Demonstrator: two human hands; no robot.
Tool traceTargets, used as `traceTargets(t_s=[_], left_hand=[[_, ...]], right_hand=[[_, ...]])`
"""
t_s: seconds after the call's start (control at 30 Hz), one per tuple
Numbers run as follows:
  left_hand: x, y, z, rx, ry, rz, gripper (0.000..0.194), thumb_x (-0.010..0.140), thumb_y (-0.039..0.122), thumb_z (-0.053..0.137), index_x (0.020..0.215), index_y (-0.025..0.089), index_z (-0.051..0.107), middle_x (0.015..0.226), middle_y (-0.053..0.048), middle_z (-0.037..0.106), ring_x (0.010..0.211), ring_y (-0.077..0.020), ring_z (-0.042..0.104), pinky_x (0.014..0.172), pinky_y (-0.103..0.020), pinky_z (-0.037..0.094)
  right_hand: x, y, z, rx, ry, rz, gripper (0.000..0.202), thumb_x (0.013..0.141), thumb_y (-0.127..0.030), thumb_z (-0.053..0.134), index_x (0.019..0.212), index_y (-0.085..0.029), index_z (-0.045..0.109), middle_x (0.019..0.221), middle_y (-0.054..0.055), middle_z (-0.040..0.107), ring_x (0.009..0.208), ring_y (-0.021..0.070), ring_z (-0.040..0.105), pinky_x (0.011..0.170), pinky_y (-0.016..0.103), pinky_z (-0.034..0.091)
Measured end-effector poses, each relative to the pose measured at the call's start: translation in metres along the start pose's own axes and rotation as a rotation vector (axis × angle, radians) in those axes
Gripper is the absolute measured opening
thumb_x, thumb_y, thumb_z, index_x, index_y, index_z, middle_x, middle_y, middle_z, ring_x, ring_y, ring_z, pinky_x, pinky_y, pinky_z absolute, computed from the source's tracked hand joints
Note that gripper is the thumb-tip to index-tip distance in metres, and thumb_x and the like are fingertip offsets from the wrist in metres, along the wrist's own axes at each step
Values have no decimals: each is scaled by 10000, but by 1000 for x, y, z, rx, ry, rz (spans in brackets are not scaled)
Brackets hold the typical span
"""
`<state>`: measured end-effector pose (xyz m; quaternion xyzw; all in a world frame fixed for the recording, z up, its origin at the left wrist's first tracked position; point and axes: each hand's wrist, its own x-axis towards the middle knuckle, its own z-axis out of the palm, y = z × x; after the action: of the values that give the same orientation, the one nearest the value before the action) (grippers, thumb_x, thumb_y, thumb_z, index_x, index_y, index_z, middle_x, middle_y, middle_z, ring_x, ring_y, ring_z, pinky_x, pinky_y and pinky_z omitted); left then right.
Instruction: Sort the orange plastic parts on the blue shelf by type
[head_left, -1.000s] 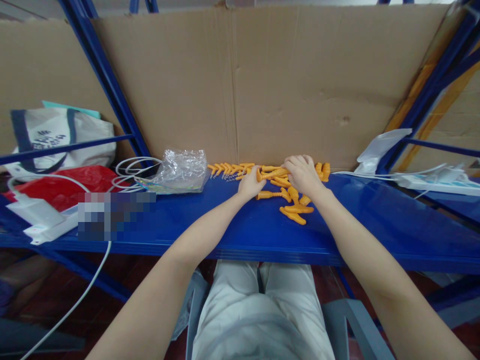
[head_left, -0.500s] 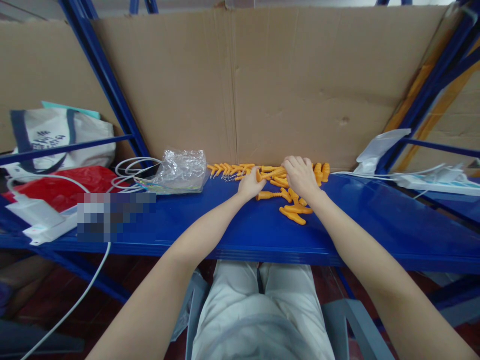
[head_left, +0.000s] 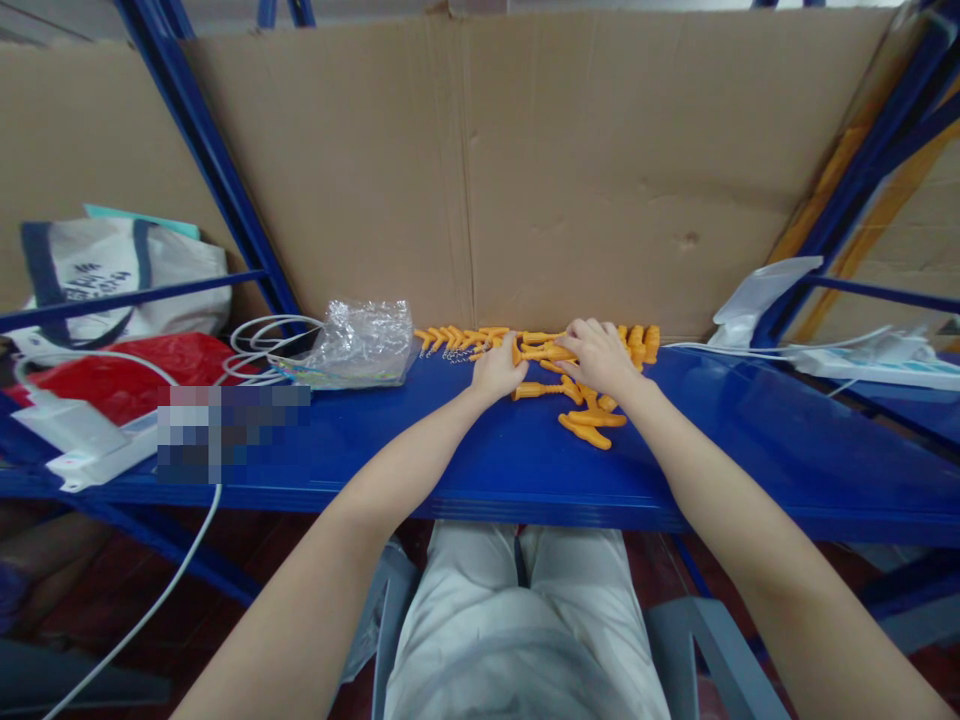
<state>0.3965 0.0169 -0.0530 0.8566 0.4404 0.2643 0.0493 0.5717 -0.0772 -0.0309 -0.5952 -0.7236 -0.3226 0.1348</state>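
Fingers of the left hand [head_left: 496, 372] are closed around the left end of an orange piece [head_left: 541, 352], which lies roughly level between the two hands, just above the blue shelf [head_left: 480, 455] or on it; which, I cannot tell. The fingers of the right hand [head_left: 604, 362] are spread and bent over its other end; whether they grasp it or only rest there, I cannot tell.

What could go wrong comes mostly from crowding. The right palm is low over other orange parts, so a sideways sweep might drag the branched piece [head_left: 590, 398] or knock the row on the right [head_left: 649, 345]. The ridged piece [head_left: 526, 391] is just below the left thumb and could be nudged by the wrist. If the right fingers bear only lightly, the held piece might twist or slip out when pushed. On the left, the small chains [head_left: 457, 354] could snag on a finger or on each other if that hand slides that way.

Compared with half a second ago, the right fingers are more opened out and reach a little further left, and the held piece looks flatter, less tilted up towards the right. The left hand has barely shifted. The front piece [head_left: 587, 432] is where it was.
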Motion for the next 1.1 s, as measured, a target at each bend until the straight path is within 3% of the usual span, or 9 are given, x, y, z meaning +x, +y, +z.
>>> traceTargets(t_s=[0.3, 0.43, 0.53, 0.67, 0.8, 0.9, 0.97, 1.1], left_hand=[[2, -2, 1, -14, 13, -27, 567, 916, 317, 537, 1464, 190, 462, 1187, -137, 732, 1178, -304, 673, 1011, -405, 514], [2, -4, 1, -19, 23, -54, 555, 913, 336, 544, 1447, 198, 482, 1206, -137, 727, 1177, -298, 672, 1005, -400, 520], [2, -3, -1, 2, 7, -50, 572, 914, 342, 545, 1462, 194, 477, 1185, -132, 735, 1174, -298, 673, 1006, -391, 517], [1, -2, -1, 20, -1, -52, 619, 927, 340, 535, 1517, 178, 440, 1183, -136, 738, 1185, -297, 670, 1011, -378, 513], [2, -2, -1, 46, 2, -50, 618, 933, 352, 539, 1520, 181, 453, 1202, -135, 739, 1189, -291, 669, 1009, -375, 517], [3, -1, -1, 74, 0, -47, 533, 958, 364, 507, 1457, 178, 538, 1164, -128, 753, 1155, -274, 688, 989, -347, 525], [3, -1, -1, 87, -14, -55, 438, 981, 372, 472, 1298, 147, 672, 1111, -149, 763, 1110, -281, 706, 963, -341, 535], [4, 0, 2, 100, -16, -57, 429, 1009, 374, 426, 1057, 121, 770, 1058, -175, 770, 1067, -293, 722, 930, -344, 549]], right_hand=[[1, 1, 0, -8, 66, 87, 236, 885, -171, 542, 1079, -181, 675, 1156, 161, 614, 1089, 322, 485, 912, 450, 369], [-4, 19, 1, 18, 168, 218, 243, 898, -237, 515, 1090, -184, 655, 1166, 179, 610, 1118, 358, 499, 921, 504, 388], [-8, 38, 3, 55, 191, 397, 273, 918, -330, 513, 1088, -164, 648, 1143, 206, 625, 1128, 387, 520, 910, 532, 411], [-16, 62, 4, 119, 72, 754, 312, 901, -399, 552, 1058, -151, 657, 1085, 210, 671, 1086, 367, 590, 903, 485, 449], [-32, 77, 5, 169, -53, 976, 274, 881, -381, 593, 1033, -168, 673, 1102, 197, 699, 1067, 334, 638, 856, 406, 478], [-42, 83, 9, 213, -169, 1076, 186, 875, -347, 609, 951, -195, 684, 1026, 161, 716, 1035, 322, 661, 798, 377, 482], [-47, 87, 12, 252, -221, 1108, 129, 852, -313, 637, 862, -195, 688, 909, 148, 706, 979, 311, 670, 753, 360, 469], [-53, 94, 20, 277, -211, 1119, 124, 806, -271, 676, 765, -155, 697, 768, 169, 651, 872, 304, 653, 683, 370, 430]])
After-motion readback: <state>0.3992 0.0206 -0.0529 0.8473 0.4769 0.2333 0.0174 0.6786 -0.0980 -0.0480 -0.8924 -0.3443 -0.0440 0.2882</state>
